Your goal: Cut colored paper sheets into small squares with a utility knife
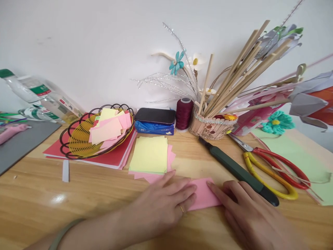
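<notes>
A small pink paper (204,196) lies on the wooden table between my hands, with a straight edge along its top. My left hand (166,199) rests flat over its left part, fingers stretched toward the right. At the paper's right side, my right hand (249,208) touches the top edge with an extended index finger, while its other fingers curl loosely. Just behind my left hand sits a stack of yellow square papers (149,154) with pink papers (170,158) poking out beneath.
Behind are a yellow basket (80,139) of paper pieces, a phone (155,115) on a blue packet (153,127), maroon thread (184,114) and a stick holder (208,126). A dark green tool (236,166) and scissors (270,166) lie at right.
</notes>
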### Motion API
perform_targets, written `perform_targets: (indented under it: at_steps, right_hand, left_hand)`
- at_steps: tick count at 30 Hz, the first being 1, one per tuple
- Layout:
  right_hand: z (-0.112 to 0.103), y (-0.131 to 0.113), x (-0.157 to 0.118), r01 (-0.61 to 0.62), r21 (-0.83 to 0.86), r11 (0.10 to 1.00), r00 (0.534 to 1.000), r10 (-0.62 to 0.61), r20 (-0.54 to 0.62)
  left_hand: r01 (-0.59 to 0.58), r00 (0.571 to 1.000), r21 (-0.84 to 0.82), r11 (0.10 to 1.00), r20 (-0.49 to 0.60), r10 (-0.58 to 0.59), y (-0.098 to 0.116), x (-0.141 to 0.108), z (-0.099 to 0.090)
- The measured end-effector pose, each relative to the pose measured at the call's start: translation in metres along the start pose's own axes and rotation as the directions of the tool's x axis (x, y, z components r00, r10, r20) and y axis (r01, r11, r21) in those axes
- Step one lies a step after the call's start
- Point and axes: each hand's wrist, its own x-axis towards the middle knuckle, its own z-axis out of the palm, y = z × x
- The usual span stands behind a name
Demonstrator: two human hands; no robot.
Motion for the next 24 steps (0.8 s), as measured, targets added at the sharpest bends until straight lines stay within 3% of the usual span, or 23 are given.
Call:
perform_targets:
  at_steps: [9,15,18,20,24]
  right_hand:
    - [0.000,0.003,0.005,0.023,-0.047,0.999,0.999,-0.022,0.036]
    - [-0.005,0.000,0.007,0.037,-0.049,0.998,0.998,-0.039,-0.041]
    - [-0.007,-0.009,0.007,0.105,-0.033,0.994,0.981,-0.109,-0.158]
    - [-0.007,-0.018,0.006,0.185,-0.029,0.982,0.967,-0.187,-0.173]
    - [0.002,-0.030,0.004,0.220,-0.021,0.975,0.971,-0.221,-0.086]
  left_hand:
    - [-0.011,0.999,-0.073,0.997,-0.035,0.008,-0.009,0.015,0.000]
    - [-0.109,0.994,-0.236,0.966,-0.018,0.108,-0.030,0.015,0.002]
    - [-0.063,0.994,-0.308,0.949,0.066,0.087,-0.037,0.013,0.002]
    - [-0.015,0.990,-0.348,0.937,0.125,0.062,-0.039,0.013,0.001]
    - [0.058,0.985,-0.390,0.919,0.173,0.011,-0.040,0.014,-0.002]
